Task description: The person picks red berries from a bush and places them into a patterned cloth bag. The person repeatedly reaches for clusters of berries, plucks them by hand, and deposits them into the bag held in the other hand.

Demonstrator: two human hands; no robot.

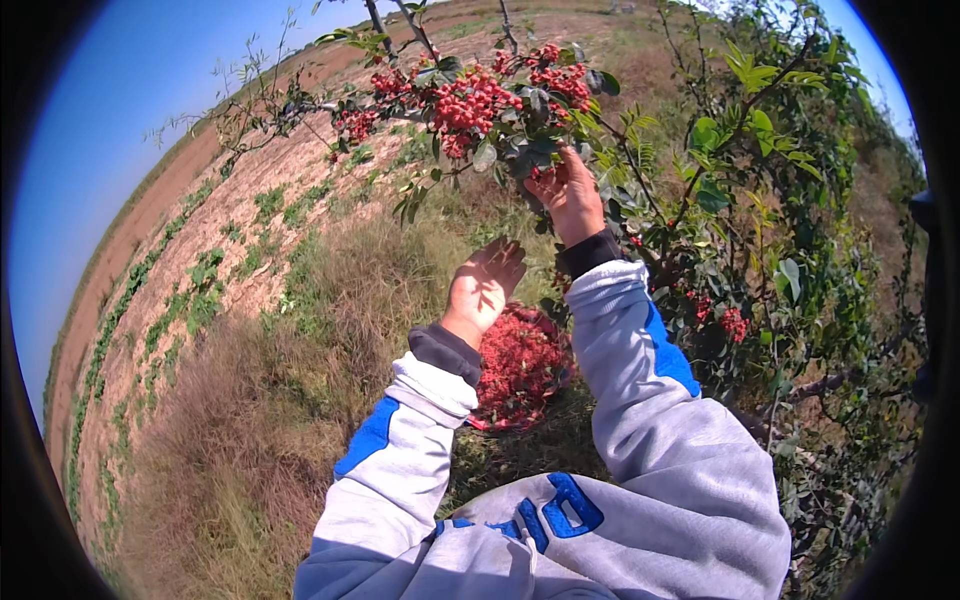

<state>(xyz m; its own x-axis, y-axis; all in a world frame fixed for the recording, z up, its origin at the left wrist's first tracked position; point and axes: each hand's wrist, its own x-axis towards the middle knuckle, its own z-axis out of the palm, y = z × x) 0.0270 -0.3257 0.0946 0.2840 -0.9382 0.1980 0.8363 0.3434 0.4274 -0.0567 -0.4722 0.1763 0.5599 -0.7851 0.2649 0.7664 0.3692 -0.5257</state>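
Note:
My right hand (571, 199) is raised among the leaves of a shrub, its fingers closed around a small cluster of red berries (541, 177) that look like Sichuan pepper. Leaves partly hide the fingertips. Lower and to the left, my left hand (486, 289) is held palm up with its fingers extended, and no object shows in it. Just above and left of my right hand hang dense red berry clusters (472, 105) on the branch. Below both hands, a round container (487, 426) full of picked red berries (521, 367) stands on the ground, partly covered by my left hand and wrist.
Leafy branches (750, 135) rise close on the right, with a few smaller berry clusters (733, 324) low down. Dry grass (225, 420) covers the ground at the left. Beyond it lies bare soil (247, 195) with rows of low green plants (180, 300).

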